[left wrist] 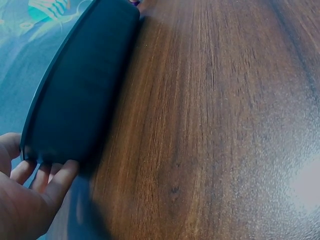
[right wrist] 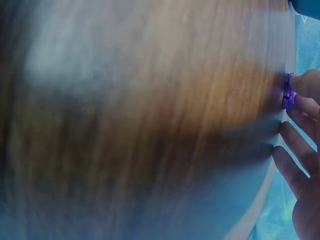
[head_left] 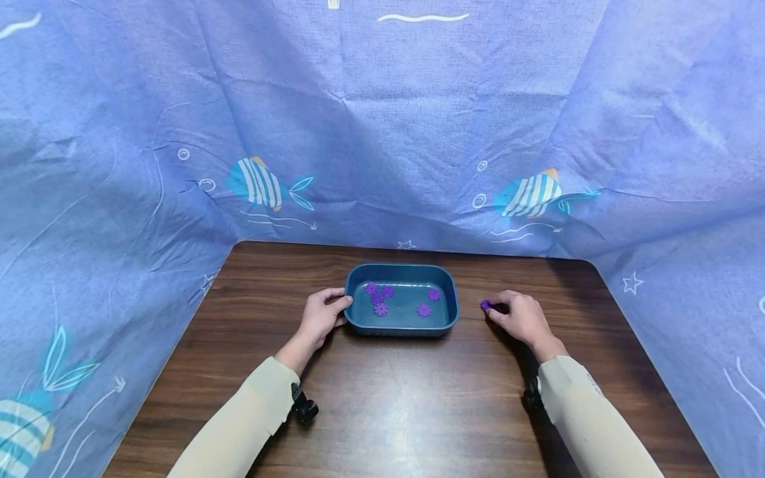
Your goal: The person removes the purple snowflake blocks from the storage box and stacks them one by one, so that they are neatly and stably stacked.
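A dark teal plastic tray (head_left: pixel 400 330) with rounded corners sits on the table. My left hand (head_left: pixel 320 315) grips its left end, the thumb at the rim and the fingers against the outer wall, as the left wrist view shows too. Several purple flower-shaped plastic pieces (head_left: pixel 424 310) lie inside, some bunched at the left, others apart at the right. To the right of the tray, my right hand (head_left: pixel 518 316) pinches another purple flower-shaped piece (head_left: pixel 485 305) between thumb and fingers, low over the wood. In the right wrist view that piece (right wrist: pixel 288 92) appears edge-on at the fingertips.
The brown wood-grain table (head_left: pixel 394 398) carries the tray near its far edge. Behind and beside it hangs a blue cloth (head_left: pixel 394 133) printed with fish. Each wrist wears a small black device, such as the left one (head_left: pixel 305 406).
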The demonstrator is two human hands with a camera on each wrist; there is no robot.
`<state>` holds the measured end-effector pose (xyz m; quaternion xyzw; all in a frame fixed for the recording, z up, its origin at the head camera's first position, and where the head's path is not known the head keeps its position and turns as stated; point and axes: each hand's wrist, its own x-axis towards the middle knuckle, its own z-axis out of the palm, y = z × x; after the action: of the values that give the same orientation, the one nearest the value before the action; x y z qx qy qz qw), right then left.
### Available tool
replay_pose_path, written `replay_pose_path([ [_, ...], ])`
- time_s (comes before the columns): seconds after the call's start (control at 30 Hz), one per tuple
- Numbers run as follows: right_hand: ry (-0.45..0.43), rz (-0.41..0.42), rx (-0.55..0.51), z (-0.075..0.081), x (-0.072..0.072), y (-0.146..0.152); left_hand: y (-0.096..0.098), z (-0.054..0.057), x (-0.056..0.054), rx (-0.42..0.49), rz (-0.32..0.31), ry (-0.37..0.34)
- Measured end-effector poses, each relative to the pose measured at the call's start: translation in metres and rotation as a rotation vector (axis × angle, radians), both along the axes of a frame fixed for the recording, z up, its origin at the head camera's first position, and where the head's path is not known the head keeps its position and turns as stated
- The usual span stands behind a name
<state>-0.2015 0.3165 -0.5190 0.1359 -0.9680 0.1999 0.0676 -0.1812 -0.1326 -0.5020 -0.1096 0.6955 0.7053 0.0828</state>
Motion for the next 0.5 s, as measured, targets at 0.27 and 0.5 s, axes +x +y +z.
replay_pose_path([
  [0.27, -0.003, 0.001, 0.0, 0.0007, 0.0004, -0.0004, -0.0006, -0.0065, -0.0026, -0.006, 0.011, 0.003],
  [0.5, 0.002, 0.006, 0.0, 0.0006, 0.0, -0.0002, -0.0002, -0.0071, -0.0033, -0.003, 0.018, -0.002],
])
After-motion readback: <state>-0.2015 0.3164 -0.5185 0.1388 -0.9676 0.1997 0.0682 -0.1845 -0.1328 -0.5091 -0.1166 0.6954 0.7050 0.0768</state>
